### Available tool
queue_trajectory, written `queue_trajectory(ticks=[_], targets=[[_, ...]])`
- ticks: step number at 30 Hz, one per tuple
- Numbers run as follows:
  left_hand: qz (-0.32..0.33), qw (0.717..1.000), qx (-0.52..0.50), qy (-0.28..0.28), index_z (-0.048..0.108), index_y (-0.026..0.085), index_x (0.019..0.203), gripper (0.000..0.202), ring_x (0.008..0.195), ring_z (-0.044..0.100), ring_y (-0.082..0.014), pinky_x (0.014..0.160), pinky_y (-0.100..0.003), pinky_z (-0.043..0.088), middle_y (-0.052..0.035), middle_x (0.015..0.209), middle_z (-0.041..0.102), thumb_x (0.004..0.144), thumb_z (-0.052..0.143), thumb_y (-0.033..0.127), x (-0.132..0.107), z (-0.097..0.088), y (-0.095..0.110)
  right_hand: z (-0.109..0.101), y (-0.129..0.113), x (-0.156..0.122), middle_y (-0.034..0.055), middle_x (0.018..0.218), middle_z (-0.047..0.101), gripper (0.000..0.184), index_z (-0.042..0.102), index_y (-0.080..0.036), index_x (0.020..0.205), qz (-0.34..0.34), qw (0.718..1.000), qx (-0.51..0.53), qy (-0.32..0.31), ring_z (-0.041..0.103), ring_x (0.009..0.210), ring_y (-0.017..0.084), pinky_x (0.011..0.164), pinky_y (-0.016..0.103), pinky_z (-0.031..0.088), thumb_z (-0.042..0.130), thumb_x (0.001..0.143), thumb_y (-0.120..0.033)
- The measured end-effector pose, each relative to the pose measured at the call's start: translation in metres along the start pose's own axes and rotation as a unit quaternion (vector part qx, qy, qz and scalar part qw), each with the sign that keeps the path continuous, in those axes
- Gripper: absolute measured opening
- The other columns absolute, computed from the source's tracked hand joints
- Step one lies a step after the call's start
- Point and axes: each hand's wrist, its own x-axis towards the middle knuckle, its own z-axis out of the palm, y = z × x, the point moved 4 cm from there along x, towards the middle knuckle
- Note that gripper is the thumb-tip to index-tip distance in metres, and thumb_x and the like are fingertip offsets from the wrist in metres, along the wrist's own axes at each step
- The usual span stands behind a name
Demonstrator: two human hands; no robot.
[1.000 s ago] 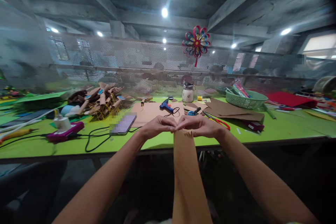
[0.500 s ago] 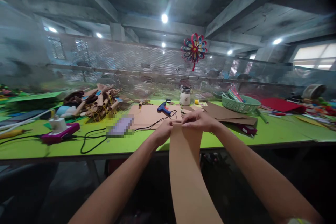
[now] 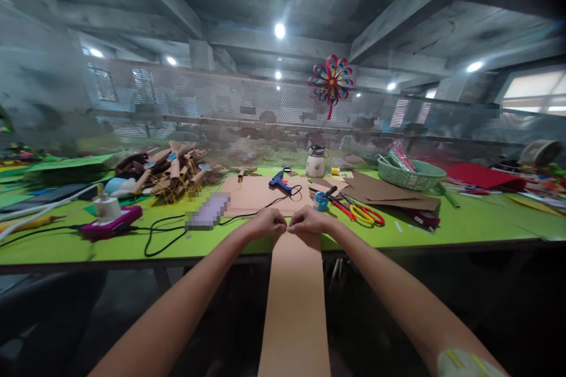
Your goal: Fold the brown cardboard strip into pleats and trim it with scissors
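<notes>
A long strip of brown kraft paper (image 3: 297, 300) hangs from the table's front edge down toward me. At its upper end my left hand (image 3: 267, 222) pinches the left part of the edge, fingertips together. Close beside it, my right hand (image 3: 309, 220) pinches the same edge, thumb against fingers. The fold or rim under the fingertips is mostly hidden. Just beyond the right hand stand a small blue jar (image 3: 321, 201) and scissors (image 3: 363, 214) with yellow and red handles. A blue hot glue gun (image 3: 280, 182) lies on flat brown sheets (image 3: 247, 193) behind the hands.
On the green table (image 3: 247, 241), a purple power strip (image 3: 111, 222) with black cables and a blurred phone-like slab (image 3: 209, 211) are to the left. Rolled paper pieces (image 3: 179, 172) are heaped behind. A white flask (image 3: 315, 162), brown cardboard (image 3: 380, 188) and green basket (image 3: 411, 174) stand back right.
Both hands have come lower and nearer to me with the paper strip, which now hangs straighter. The right hand has moved left, uncovering the blue jar and scissors.
</notes>
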Motion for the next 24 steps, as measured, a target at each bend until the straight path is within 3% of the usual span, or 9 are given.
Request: queue_trajectory(ticks=[5,11,18,24], targets=[[-0.011,1.0,-0.016,0.014,0.071,0.012,0.079,0.023,0.074,0.056,-0.0165,0.064,-0.022,0.039,-0.0031,0.075,0.065,0.071,0.051,0.022,-0.008,0.002,-0.009,-0.001,0.011,-0.008,0.0049,0.074,0.068,0.027,0.074,-0.01,0.08,-0.004,0.999,-0.021,0.042,0.056,0.067,0.014,0.06,0.022,0.041,0.068,0.07,-0.034],[-0.002,1.0,-0.019,0.005,0.066,0.013,0.077,0.02,0.072,0.054,-0.0153,0.064,-0.022,0.039,-0.0019,0.073,0.061,0.071,0.048,0.02,-0.015,0.0,-0.01,0.001,0.024,-0.01,0.004,0.069,0.067,0.022,0.073,-0.01,0.076,-0.013,0.998,-0.019,0.061,0.056,0.066,0.014,0.06,0.022,0.042,0.067,0.07,-0.03],[0.015,1.0,0.009,0.003,0.07,0.015,0.084,0.022,0.071,0.053,-0.0148,0.064,-0.022,0.038,-0.0018,0.074,0.061,0.073,0.054,0.026,-0.003,0.008,-0.014,0.002,0.024,-0.006,0.0021,0.063,0.064,0.015,0.072,-0.01,0.073,-0.018,0.998,-0.016,0.055,0.054,0.06,0.012,0.057,0.022,0.041,0.065,0.07,-0.023],[0.017,0.999,0.02,0.026,0.068,0.015,0.078,0.016,0.069,0.051,-0.0142,0.061,-0.023,0.036,-0.0018,0.072,0.06,0.075,0.054,0.023,0.003,0.019,-0.015,0.003,0.023,-0.013,0.0016,0.067,0.062,0.012,0.07,-0.012,0.074,-0.033,0.995,-0.01,0.091,0.054,0.064,0.012,0.06,0.022,0.041,0.065,0.073,-0.022]])
